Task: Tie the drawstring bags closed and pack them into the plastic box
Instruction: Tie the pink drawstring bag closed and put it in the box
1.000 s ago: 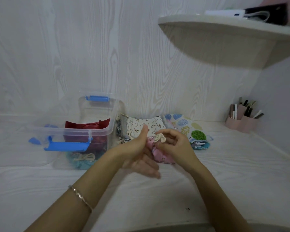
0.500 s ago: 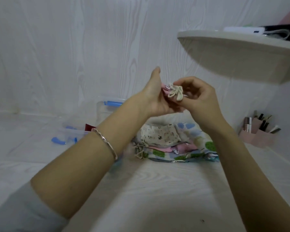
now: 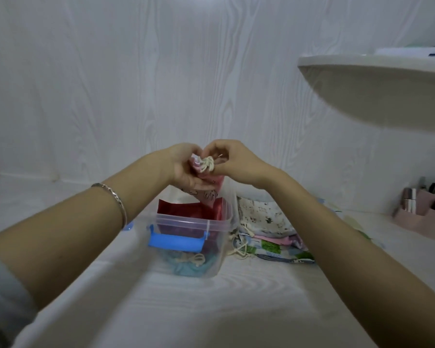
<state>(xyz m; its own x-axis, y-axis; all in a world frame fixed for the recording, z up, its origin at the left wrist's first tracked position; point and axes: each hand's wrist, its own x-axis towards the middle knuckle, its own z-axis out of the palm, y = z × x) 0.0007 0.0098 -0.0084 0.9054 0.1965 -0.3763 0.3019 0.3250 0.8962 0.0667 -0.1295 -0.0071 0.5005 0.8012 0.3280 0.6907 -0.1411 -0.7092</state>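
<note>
Centre of the frame: two bare hands meet above an open plastic box (image 3: pixel 186 218) on a white bench (image 3: pixel 211 310). The left hand (image 3: pixel 182 168) grips the gathered neck of a pink drawstring bag (image 3: pixel 212 183). The right hand's (image 3: pixel 237 160) fingers pinch the cream cord (image 3: pixel 207 165), bunched in a knot at the neck. Half a second earlier the bag was held over the pile of untied bags (image 3: pixel 266 228), right of the box; it now hangs directly over the box, which holds a red bag (image 3: pixel 186 209) and a teal bag (image 3: pixel 186 268). The tying looks nearly finished, and dropping this bag in seems next.
</note>
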